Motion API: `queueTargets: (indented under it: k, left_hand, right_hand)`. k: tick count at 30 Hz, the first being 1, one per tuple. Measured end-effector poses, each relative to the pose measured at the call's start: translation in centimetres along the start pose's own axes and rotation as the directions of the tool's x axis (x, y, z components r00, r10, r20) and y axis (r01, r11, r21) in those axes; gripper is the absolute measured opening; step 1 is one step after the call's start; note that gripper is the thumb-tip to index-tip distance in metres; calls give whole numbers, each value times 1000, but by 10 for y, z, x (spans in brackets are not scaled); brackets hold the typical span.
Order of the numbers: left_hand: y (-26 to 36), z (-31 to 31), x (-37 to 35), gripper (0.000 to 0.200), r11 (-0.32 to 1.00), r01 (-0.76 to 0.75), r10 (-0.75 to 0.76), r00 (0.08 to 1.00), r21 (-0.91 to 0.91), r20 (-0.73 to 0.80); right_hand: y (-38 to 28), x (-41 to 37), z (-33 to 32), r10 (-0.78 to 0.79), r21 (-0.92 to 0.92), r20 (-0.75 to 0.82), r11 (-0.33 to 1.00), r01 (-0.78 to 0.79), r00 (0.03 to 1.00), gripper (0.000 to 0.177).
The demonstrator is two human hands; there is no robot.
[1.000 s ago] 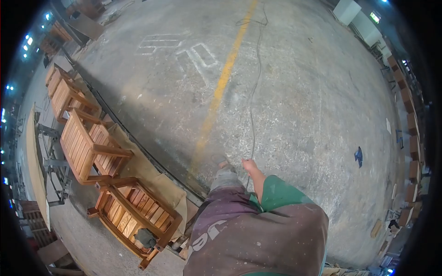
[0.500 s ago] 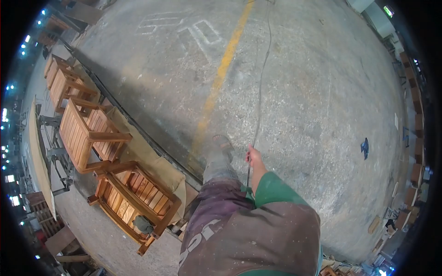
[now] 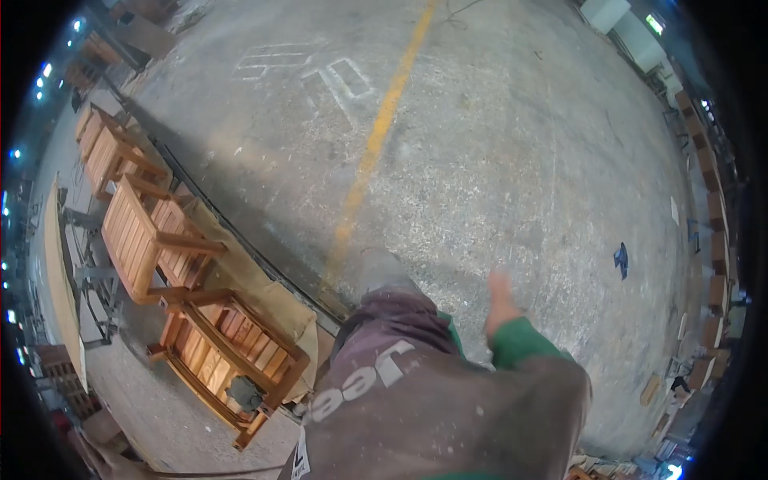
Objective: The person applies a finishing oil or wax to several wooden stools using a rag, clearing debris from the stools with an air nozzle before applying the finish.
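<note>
My right hand [image 3: 501,290] is out over the concrete floor [image 3: 512,176], in front of my green sleeve [image 3: 524,342]. Motion smears its fingers, and nothing can be made out in it. No part of my left hand shows. A thin dark cable [image 3: 460,12] lies on the floor at the top edge, far from the hand. Below the hand is my dusty brown apron or shirt front [image 3: 456,408] with white lettering.
Wooden slatted chairs [image 3: 132,240] line the left side, on cardboard-like sheeting. On the nearest wooden frame [image 3: 232,344] sits a dark grey bundle [image 3: 244,394]. A yellow line [image 3: 376,140] runs along the floor. To the right lies a blue item [image 3: 621,260]; boxes [image 3: 718,248] stand beyond.
The cable that ran through my right hand and along the floor is gone from there. My right hand has moved rightward. My view has shifted slightly.
</note>
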State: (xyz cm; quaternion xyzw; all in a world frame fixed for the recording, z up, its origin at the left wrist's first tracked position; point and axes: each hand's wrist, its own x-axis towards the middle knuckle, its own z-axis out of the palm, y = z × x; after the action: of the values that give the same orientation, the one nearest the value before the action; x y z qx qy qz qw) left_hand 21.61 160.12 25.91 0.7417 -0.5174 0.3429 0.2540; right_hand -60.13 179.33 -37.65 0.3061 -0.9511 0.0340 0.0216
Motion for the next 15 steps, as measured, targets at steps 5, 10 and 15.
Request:
queueTargets:
  k: [5,10,15]
  left_hand:
    - [-23,-22,-37,40,994,110,-106,986,-24,131]
    - [-10,-39,-50,42,947,316,-309,945,-56,112]
    - [36,-83,-83,24,964,205,-210,978,-169,-15]
  right_hand:
    - [-132,1,-34,52,-60,309,998,-35,950,46]
    - [-53,11,-95,246,-247,721,965,-92,647,49]
    - [-222,108,-156,-64,-110,211,990,89,975,41]
